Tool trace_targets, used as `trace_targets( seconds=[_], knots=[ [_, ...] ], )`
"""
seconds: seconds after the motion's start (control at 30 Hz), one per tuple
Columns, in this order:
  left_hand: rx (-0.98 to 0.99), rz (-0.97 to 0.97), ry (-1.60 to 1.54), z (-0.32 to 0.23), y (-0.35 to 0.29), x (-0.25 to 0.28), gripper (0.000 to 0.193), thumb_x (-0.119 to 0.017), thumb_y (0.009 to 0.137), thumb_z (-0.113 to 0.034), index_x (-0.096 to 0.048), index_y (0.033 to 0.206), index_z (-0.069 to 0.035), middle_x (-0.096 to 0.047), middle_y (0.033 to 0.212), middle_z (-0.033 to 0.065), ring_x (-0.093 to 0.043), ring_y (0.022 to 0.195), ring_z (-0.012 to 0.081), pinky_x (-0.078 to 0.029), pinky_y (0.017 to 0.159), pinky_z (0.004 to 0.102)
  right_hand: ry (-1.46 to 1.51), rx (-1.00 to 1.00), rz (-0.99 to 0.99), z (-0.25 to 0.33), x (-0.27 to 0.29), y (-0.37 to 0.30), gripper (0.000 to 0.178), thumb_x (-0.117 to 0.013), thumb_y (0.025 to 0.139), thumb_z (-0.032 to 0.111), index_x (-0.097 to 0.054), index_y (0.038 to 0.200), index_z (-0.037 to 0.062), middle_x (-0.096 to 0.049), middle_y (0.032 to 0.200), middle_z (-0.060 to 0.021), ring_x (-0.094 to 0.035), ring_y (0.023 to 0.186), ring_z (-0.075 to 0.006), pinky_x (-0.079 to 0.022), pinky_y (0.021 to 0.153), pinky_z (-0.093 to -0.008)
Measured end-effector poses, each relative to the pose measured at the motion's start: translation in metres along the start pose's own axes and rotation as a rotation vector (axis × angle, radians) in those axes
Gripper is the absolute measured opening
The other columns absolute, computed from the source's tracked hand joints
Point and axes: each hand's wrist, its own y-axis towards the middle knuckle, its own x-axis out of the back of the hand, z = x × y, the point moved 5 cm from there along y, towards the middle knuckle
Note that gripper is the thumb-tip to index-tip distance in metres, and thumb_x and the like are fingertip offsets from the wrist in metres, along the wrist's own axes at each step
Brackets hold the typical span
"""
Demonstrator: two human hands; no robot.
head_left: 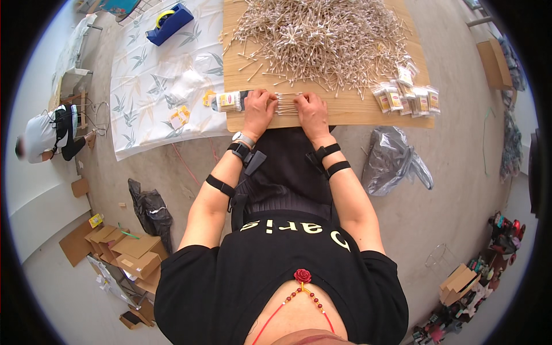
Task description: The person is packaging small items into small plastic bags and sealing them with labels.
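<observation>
A small row of cotton swabs point(286, 104) lies side by side at the wooden board's near edge, between my hands. My left hand point(259, 112) has its fingers bent and pinched at the row's left end. At the right end, the curled fingers of my right hand point(313, 117) press on the swab tips. Just left of my left hand is a clear packet of cotton swabs point(228, 102) with a yellow and white label, beside a dark flat piece. A large heap of loose cotton swabs point(322, 37) covers the far part of the board.
Filled swab packets point(407, 98) sit at the board's right corner point(422, 122). Left, a leaf-patterned cloth point(135, 103) bears a blue tape dispenser point(169, 26), yellow labels point(180, 117) and clear bags point(187, 83). A grey plastic bag point(391, 164) lies on the floor; another person point(49, 135) sits far left.
</observation>
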Motion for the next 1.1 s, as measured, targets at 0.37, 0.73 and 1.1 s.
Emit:
trace_targets(
  seconds=[0.37,0.73,1.1],
  knots=[
    [-0.004,0.017,0.022,0.000,0.008,-0.001,0.011,-0.077,0.083,-0.013,-0.072,0.093,-0.011,-0.065,0.101,0.0092,-0.059,0.105,0.0321,-0.044,0.089,0.0451,0.011,-0.012,0.043,-0.006,-0.003,0.001,0.013,-0.068,0.089,0.011,-0.071,0.100,0.0170,-0.065,0.101,-0.0041,-0.064,0.100,-0.0267,-0.046,0.084,-0.0429],
    [-0.023,-0.037,0.003,-0.022,0.001,0.006,0.016,-0.075,0.085,-0.009,-0.070,0.100,-0.011,-0.063,0.104,0.0088,-0.058,0.105,0.0321,-0.044,0.090,0.0440,0.034,0.004,0.055,-0.006,0.001,0.000,0.016,-0.065,0.088,0.009,-0.072,0.101,0.0161,-0.065,0.102,-0.0039,-0.064,0.100,-0.0264,-0.046,0.086,-0.0418],
    [-0.087,0.024,0.103,-0.028,-0.011,0.008,0.015,-0.077,0.083,-0.009,-0.070,0.096,-0.009,-0.063,0.105,0.0087,-0.058,0.105,0.0310,-0.044,0.090,0.0429,0.075,0.023,-0.008,-0.002,0.007,-0.007,0.014,-0.070,0.091,0.012,-0.072,0.104,0.0143,-0.066,0.104,-0.0058,-0.064,0.100,-0.0280,-0.046,0.085,-0.0429]
  ],
)
